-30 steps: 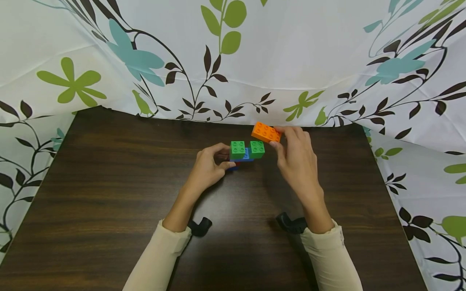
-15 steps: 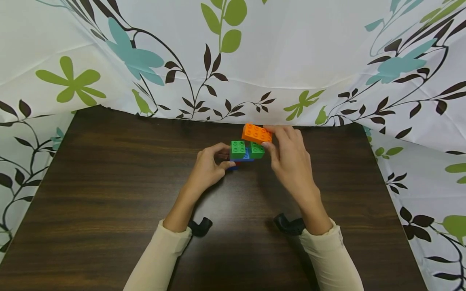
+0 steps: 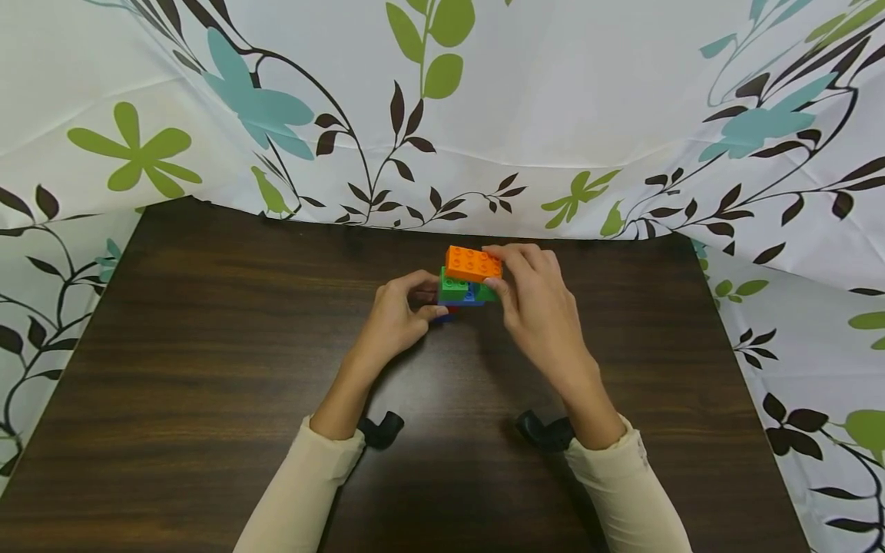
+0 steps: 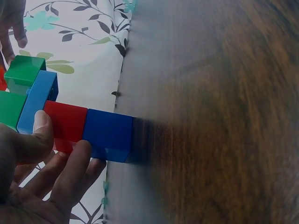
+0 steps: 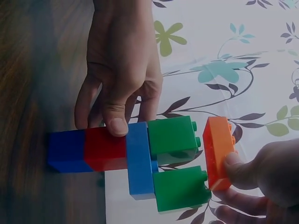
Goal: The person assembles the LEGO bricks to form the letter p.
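Observation:
A stack of toy building bricks stands on the dark wooden table (image 3: 228, 369). Lowest is a dark blue brick (image 5: 69, 150), then a red brick (image 5: 105, 149), then a longer light blue brick (image 5: 139, 161). Two green bricks (image 5: 181, 189) sit side by side on the light blue one, a gap between them. My left hand (image 3: 397, 315) grips the stack around the red brick, thumb on the near side. My right hand (image 3: 546, 315) pinches an orange brick (image 3: 470, 263) by its right end, just above the green bricks; whether it touches one I cannot tell.
A white cloth (image 3: 525, 84) with leaf and flower prints hangs behind the table's far edge, close behind the stack. Black wrist-worn pieces (image 3: 382, 432) stick inward from both wrists, over the table.
My right hand has carried the orange brick leftward and slightly down, from right of the stack to over the green bricks. My left hand keeps its grip in place.

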Demonstrator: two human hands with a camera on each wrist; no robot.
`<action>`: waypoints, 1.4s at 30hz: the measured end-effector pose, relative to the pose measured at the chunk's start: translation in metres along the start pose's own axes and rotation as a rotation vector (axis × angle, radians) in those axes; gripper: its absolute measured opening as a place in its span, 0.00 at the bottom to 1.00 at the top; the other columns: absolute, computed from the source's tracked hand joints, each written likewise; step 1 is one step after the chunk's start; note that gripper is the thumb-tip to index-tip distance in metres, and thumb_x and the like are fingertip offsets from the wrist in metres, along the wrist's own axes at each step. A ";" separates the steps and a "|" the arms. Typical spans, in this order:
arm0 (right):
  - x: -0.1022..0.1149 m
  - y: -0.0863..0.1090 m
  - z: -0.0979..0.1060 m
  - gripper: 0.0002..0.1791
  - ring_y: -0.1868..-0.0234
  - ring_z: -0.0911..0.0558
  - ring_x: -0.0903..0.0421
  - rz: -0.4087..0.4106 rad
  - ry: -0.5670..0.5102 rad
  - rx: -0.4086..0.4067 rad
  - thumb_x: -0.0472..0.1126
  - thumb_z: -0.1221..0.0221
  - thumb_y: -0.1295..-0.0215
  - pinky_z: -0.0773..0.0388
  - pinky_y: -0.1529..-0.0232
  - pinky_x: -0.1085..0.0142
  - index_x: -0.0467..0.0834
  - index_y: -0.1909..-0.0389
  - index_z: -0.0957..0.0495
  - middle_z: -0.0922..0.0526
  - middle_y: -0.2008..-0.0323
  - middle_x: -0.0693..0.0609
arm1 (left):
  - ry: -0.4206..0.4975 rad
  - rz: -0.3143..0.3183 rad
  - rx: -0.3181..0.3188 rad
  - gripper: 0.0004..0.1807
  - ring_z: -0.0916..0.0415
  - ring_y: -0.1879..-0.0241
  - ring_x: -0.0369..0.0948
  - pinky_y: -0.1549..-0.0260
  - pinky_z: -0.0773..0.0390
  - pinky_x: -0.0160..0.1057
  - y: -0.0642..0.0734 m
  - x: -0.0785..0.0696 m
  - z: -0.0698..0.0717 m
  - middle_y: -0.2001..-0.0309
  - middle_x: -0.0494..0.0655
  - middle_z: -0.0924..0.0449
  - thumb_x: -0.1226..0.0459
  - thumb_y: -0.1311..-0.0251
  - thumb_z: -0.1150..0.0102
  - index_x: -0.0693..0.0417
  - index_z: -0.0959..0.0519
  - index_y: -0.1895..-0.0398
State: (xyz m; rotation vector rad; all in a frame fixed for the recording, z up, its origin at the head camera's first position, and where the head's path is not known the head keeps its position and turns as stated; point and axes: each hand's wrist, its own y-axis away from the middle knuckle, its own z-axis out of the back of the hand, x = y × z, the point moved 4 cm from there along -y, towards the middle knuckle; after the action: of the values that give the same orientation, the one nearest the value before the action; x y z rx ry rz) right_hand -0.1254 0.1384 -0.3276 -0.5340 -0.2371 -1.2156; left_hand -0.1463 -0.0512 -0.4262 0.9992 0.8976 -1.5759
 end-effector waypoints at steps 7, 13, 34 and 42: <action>0.000 0.001 -0.005 0.22 0.42 0.27 0.42 0.037 -0.014 0.015 0.41 0.34 0.25 0.19 0.53 0.49 0.45 0.33 0.18 0.18 0.37 0.43 | 0.003 0.008 0.007 0.16 0.11 0.52 0.50 0.49 0.12 0.52 0.000 0.001 0.000 0.51 0.56 0.09 0.71 0.37 0.25 0.58 0.14 0.48; -0.001 0.000 -0.006 0.22 0.43 0.28 0.42 0.061 -0.013 0.011 0.42 0.34 0.25 0.20 0.52 0.50 0.46 0.33 0.17 0.18 0.39 0.43 | 0.006 0.015 0.007 0.15 0.10 0.52 0.52 0.48 0.12 0.52 0.000 0.003 -0.002 0.51 0.57 0.09 0.72 0.37 0.25 0.59 0.15 0.48; -0.001 0.000 -0.002 0.21 0.48 0.27 0.43 0.151 0.069 0.004 0.41 0.34 0.25 0.22 0.53 0.54 0.46 0.34 0.17 0.17 0.43 0.44 | 0.019 0.010 0.011 0.16 0.10 0.51 0.53 0.47 0.12 0.53 -0.001 0.003 -0.002 0.50 0.58 0.09 0.72 0.37 0.25 0.61 0.15 0.48; 0.003 0.001 -0.003 0.21 0.51 0.27 0.44 0.167 0.117 -0.016 0.41 0.34 0.24 0.23 0.54 0.56 0.46 0.32 0.17 0.17 0.43 0.44 | 0.009 0.014 0.012 0.16 0.11 0.51 0.53 0.46 0.12 0.53 -0.001 0.003 -0.001 0.50 0.58 0.10 0.72 0.37 0.25 0.61 0.15 0.47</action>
State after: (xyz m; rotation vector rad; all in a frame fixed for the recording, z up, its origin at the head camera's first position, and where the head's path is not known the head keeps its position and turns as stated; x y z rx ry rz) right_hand -0.1242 0.1344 -0.3294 -0.4849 -0.0811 -1.0827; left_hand -0.1476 -0.0506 -0.4291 1.0200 0.8859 -1.5680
